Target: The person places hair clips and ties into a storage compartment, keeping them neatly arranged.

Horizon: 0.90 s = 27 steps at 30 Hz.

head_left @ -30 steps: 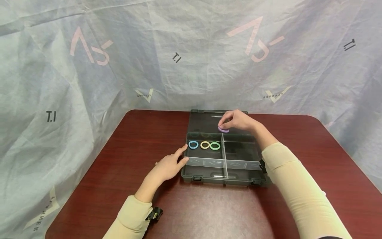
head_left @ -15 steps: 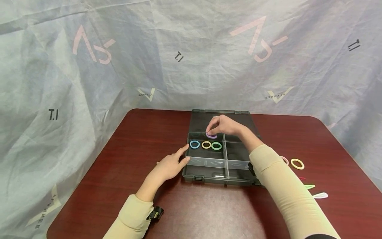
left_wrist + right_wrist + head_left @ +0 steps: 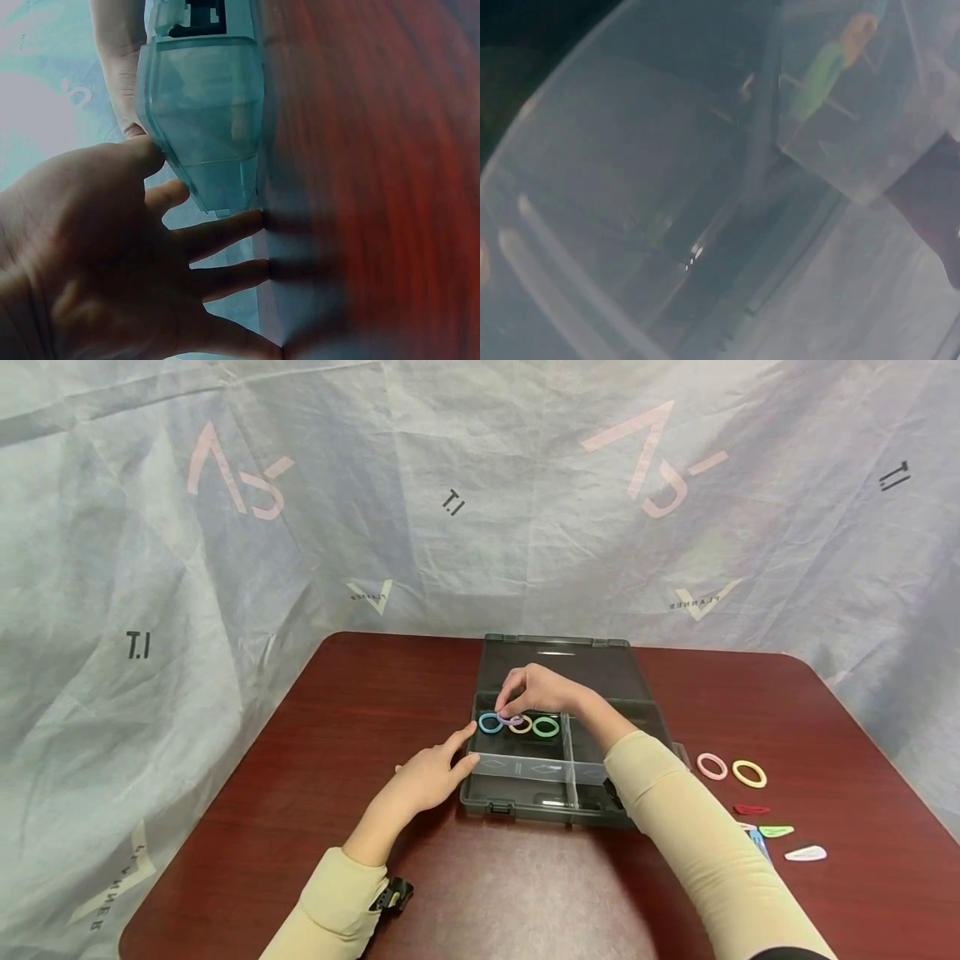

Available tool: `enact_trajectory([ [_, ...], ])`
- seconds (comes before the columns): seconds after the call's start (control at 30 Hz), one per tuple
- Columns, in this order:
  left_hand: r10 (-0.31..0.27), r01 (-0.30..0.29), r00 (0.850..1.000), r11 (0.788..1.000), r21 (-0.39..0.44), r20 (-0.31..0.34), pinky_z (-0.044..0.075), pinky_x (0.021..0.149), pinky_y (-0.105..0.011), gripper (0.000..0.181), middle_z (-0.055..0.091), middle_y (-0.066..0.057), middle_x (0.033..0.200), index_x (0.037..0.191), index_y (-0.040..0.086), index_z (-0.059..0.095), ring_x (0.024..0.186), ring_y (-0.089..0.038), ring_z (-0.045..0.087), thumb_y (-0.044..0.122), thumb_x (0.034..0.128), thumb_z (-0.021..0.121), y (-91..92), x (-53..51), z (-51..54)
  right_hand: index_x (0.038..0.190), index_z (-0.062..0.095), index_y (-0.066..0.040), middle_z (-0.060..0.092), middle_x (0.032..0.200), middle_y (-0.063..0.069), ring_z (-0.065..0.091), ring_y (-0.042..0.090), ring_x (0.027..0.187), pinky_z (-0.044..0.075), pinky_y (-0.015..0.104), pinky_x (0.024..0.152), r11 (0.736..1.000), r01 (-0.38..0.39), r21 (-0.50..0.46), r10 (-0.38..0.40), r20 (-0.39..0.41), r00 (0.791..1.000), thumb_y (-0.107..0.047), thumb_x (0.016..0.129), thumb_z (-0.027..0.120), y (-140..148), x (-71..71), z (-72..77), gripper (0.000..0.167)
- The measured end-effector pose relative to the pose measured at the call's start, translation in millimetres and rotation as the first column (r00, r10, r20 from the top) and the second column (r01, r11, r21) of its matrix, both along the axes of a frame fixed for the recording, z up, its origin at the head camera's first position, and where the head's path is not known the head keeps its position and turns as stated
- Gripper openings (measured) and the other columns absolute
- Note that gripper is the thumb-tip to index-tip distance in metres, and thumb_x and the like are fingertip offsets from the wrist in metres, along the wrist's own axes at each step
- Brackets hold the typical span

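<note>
A dark translucent compartment box lies on the table with its lid folded back. My right hand pinches a purple hair tie over the back-left compartment. There the blue hair tie, pale yellow hair tie and green hair tie form a row; the purple one partly covers the yellow. My left hand touches the box's left side, thumb and index at its edge. In the left wrist view its fingers spread beside the box wall. The right wrist view shows no fingertips.
Right of the box lie a pink hair tie and a yellow hair tie. Nearer are a red hair clip, a green clip, a blue clip and a white clip. Clear dividers split the box.
My right hand has carried the purple hair tie left and down, from above the lid to over the row. The left hand stays at the box. Objects on the right have come into sight.
</note>
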State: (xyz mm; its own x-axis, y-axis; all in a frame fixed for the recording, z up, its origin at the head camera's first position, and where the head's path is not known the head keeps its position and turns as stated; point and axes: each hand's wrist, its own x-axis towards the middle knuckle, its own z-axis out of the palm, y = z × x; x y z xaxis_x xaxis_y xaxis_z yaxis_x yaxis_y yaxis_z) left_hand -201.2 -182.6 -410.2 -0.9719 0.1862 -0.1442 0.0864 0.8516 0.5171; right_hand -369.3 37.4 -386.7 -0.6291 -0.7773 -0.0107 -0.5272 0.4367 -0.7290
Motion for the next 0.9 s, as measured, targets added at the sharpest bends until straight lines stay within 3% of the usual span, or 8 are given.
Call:
enact_trajectory([
  [0.4,0.002,-0.002,1.000,1.000,0.004,0.008,0.024,0.094,-0.086,0.060,0.053,-0.018,0.146,0.162,0.034,0.024,0.130,-0.042,0.053,0.051,0.1071,0.042,2.1,-0.6,0.3,0.090,0.083,-0.017,0.066,0.097,-0.001,0.058,0.019,0.092,0.052,0.036,0.076,0.998,-0.007,0.055,0.010,-0.056,0.998,-0.014,0.087,0.082,-10.8,13.3,-4.1,0.004],
  [0.9,0.010,-0.010,1.000,1.000,0.008,0.007,0.023,0.094,-0.086,0.061,0.053,-0.018,0.146,0.162,0.035,0.024,0.131,-0.042,0.052,0.052,0.1068,0.042,0.6,-1.1,-2.2,0.088,0.082,-0.013,0.068,0.093,0.000,0.061,0.016,0.079,0.051,0.031,0.066,0.999,0.002,0.051,-0.001,-0.020,1.000,-0.008,0.087,0.080,-16.8,22.4,-9.0,0.006],
])
